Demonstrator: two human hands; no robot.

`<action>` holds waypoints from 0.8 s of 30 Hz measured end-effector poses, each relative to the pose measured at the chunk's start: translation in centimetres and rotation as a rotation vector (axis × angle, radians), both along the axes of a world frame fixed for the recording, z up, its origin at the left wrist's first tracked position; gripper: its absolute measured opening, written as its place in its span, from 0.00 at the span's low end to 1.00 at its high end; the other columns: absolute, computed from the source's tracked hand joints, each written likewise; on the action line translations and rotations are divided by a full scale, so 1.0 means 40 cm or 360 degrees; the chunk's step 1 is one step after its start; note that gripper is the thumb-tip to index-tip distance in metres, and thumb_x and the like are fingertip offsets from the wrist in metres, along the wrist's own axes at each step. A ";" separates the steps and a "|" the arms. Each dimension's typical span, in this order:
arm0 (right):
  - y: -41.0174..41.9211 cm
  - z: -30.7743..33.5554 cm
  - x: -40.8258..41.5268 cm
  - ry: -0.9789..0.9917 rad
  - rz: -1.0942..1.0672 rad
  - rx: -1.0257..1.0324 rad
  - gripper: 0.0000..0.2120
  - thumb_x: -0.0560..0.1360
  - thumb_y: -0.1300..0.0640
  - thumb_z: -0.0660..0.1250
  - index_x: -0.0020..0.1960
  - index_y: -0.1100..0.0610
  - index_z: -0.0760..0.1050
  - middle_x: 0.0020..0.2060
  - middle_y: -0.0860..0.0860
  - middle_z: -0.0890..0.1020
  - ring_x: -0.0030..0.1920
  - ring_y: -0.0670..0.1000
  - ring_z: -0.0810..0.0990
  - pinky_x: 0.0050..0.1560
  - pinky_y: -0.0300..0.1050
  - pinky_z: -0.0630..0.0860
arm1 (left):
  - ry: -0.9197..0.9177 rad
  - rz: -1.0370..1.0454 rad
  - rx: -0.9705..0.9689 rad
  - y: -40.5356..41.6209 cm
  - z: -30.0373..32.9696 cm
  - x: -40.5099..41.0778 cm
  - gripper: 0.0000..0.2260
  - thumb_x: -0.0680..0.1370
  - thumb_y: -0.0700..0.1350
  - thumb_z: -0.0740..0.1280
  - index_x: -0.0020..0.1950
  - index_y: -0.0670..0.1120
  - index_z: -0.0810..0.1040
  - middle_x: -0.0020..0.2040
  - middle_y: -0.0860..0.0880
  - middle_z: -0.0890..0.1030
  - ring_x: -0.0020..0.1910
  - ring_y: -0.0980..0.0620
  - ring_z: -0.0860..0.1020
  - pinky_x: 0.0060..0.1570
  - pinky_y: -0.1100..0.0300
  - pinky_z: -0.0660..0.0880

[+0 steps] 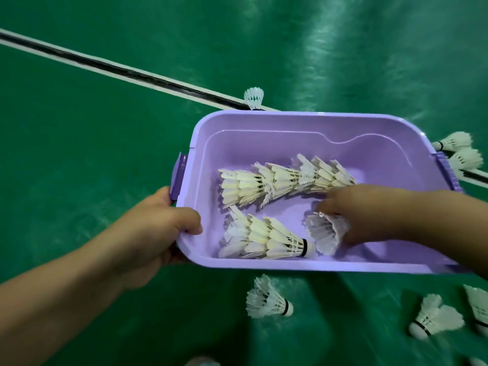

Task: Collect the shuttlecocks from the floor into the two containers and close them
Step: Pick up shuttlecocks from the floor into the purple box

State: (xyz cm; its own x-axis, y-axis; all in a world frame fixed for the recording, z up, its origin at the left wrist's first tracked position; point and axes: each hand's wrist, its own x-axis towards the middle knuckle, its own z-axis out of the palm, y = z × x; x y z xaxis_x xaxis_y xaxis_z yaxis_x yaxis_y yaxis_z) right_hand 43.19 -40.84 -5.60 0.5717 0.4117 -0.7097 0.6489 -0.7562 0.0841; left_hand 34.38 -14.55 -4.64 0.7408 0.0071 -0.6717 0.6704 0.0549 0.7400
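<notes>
While left hand (155, 228) grips bin (290, 120) | right hand (364, 212) hides shuttlecock (326, 231) base

You see a lilac container (290, 122) with darker purple latches (177, 178) at its ends, lying on a glossy green floor (79, 141). A court line (118, 70), white with a black stripe along its middle, crosses that floor. The stacked shuttlecocks (280, 178) inside show cream-yellow feathers. The nearer stack (264, 239) ends in a white cork ringed with a black band. Your loose floor shuttlecock (266, 299) is white, likewise black-banded.
</notes>
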 end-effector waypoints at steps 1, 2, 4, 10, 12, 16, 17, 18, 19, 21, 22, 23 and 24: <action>0.000 0.004 -0.010 0.0004 0.0039 -0.0055 0.25 0.65 0.45 0.73 0.59 0.49 0.71 0.57 0.50 0.75 0.56 0.53 0.75 0.55 0.47 0.74 | -0.0002 -0.0009 -0.0016 -0.001 0.000 0.000 0.28 0.58 0.36 0.62 0.59 0.47 0.74 0.42 0.45 0.84 0.28 0.50 0.80 0.27 0.60 0.76; 0.001 0.006 -0.021 -0.0003 0.0066 -0.0082 0.25 0.66 0.44 0.73 0.58 0.49 0.70 0.56 0.49 0.75 0.57 0.53 0.75 0.55 0.47 0.74 | -0.0002 -0.0015 -0.0022 -0.002 -0.001 -0.002 0.28 0.58 0.36 0.62 0.59 0.46 0.74 0.42 0.45 0.84 0.28 0.50 0.80 0.26 0.60 0.76; 0.005 0.000 -0.039 -0.0022 0.0083 -0.0048 0.22 0.67 0.44 0.71 0.57 0.50 0.69 0.56 0.49 0.75 0.56 0.53 0.75 0.53 0.46 0.74 | -0.0012 -0.0025 -0.0028 -0.005 -0.002 -0.003 0.28 0.58 0.36 0.62 0.59 0.46 0.74 0.42 0.44 0.84 0.28 0.50 0.80 0.26 0.60 0.76; -0.003 -0.023 -0.072 0.0180 -0.0373 0.0593 0.17 0.66 0.41 0.73 0.46 0.46 0.70 0.40 0.47 0.75 0.42 0.50 0.74 0.45 0.46 0.72 | -0.0016 -0.0045 -0.0001 -0.029 -0.001 -0.005 0.23 0.64 0.31 0.66 0.56 0.48 0.74 0.46 0.43 0.84 0.34 0.46 0.80 0.31 0.57 0.74; -0.006 -0.024 -0.082 0.0254 -0.0576 0.0835 0.17 0.65 0.42 0.74 0.39 0.45 0.66 0.34 0.47 0.73 0.37 0.48 0.72 0.44 0.46 0.73 | -0.0021 -0.0042 0.0003 -0.032 -0.003 -0.006 0.25 0.60 0.35 0.64 0.55 0.48 0.74 0.47 0.42 0.84 0.37 0.44 0.79 0.35 0.56 0.73; 0.015 -0.027 -0.102 0.0456 -0.1001 0.1049 0.21 0.64 0.38 0.70 0.45 0.53 0.72 0.39 0.54 0.78 0.39 0.54 0.77 0.48 0.52 0.76 | -0.0049 -0.0023 0.0030 -0.033 -0.004 -0.010 0.23 0.59 0.37 0.62 0.53 0.50 0.75 0.44 0.45 0.84 0.35 0.46 0.80 0.34 0.56 0.73; 0.021 -0.030 -0.108 0.0580 -0.1150 0.1075 0.22 0.66 0.39 0.69 0.48 0.54 0.71 0.39 0.53 0.78 0.37 0.52 0.76 0.46 0.51 0.76 | -0.0056 -0.0017 0.0038 -0.033 -0.004 -0.010 0.23 0.59 0.37 0.62 0.52 0.51 0.75 0.43 0.45 0.84 0.34 0.47 0.80 0.34 0.56 0.74; 0.026 -0.031 -0.110 0.0708 -0.1338 0.1110 0.19 0.69 0.42 0.68 0.52 0.54 0.70 0.37 0.51 0.77 0.36 0.50 0.76 0.44 0.49 0.76 | -0.0063 -0.0015 0.0042 -0.035 -0.003 -0.012 0.23 0.59 0.37 0.63 0.52 0.51 0.75 0.42 0.46 0.84 0.33 0.47 0.80 0.33 0.56 0.74; 0.027 -0.033 -0.110 0.0793 -0.1453 0.1128 0.15 0.73 0.47 0.67 0.55 0.52 0.68 0.36 0.49 0.77 0.35 0.49 0.76 0.42 0.47 0.75 | -0.0068 -0.0014 0.0049 -0.035 -0.002 -0.014 0.22 0.59 0.36 0.63 0.52 0.51 0.74 0.42 0.46 0.84 0.33 0.48 0.80 0.32 0.57 0.74; 0.020 -0.033 -0.107 0.0738 -0.1403 0.1065 0.16 0.77 0.52 0.61 0.64 0.46 0.63 0.37 0.50 0.78 0.35 0.51 0.75 0.42 0.46 0.73 | -0.0072 -0.0024 0.0068 -0.036 -0.001 -0.017 0.21 0.63 0.33 0.65 0.52 0.52 0.74 0.43 0.46 0.84 0.33 0.48 0.81 0.30 0.58 0.73; 0.016 -0.034 -0.107 0.0614 -0.1260 0.0946 0.21 0.78 0.51 0.59 0.68 0.42 0.58 0.38 0.49 0.77 0.35 0.50 0.74 0.43 0.45 0.72 | -0.0067 -0.0020 0.0077 -0.038 -0.002 -0.019 0.20 0.67 0.31 0.65 0.53 0.51 0.74 0.44 0.45 0.84 0.34 0.47 0.80 0.30 0.58 0.73; 0.009 -0.035 -0.107 0.0462 -0.1049 0.0768 0.24 0.78 0.48 0.59 0.71 0.39 0.53 0.39 0.47 0.76 0.36 0.49 0.73 0.43 0.43 0.71 | -0.0057 -0.0014 0.0087 -0.041 -0.003 -0.019 0.19 0.71 0.29 0.63 0.53 0.51 0.73 0.45 0.45 0.83 0.35 0.47 0.80 0.30 0.58 0.73; 0.010 -0.034 -0.110 0.0337 -0.0829 0.0622 0.27 0.77 0.45 0.58 0.72 0.39 0.50 0.42 0.46 0.75 0.39 0.48 0.73 0.44 0.43 0.69 | -0.0046 -0.0013 0.0096 -0.042 -0.005 -0.019 0.19 0.72 0.28 0.61 0.53 0.51 0.73 0.45 0.45 0.83 0.35 0.46 0.79 0.31 0.58 0.72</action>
State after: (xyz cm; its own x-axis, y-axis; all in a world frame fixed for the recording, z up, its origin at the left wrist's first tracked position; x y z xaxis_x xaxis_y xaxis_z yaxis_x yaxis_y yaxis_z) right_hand 38.79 -40.44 -6.96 0.6300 0.3694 -0.6831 0.1648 -0.9232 -0.3473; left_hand 33.61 -16.25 -4.84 0.7601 0.0409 -0.6485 0.6489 0.0042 0.7609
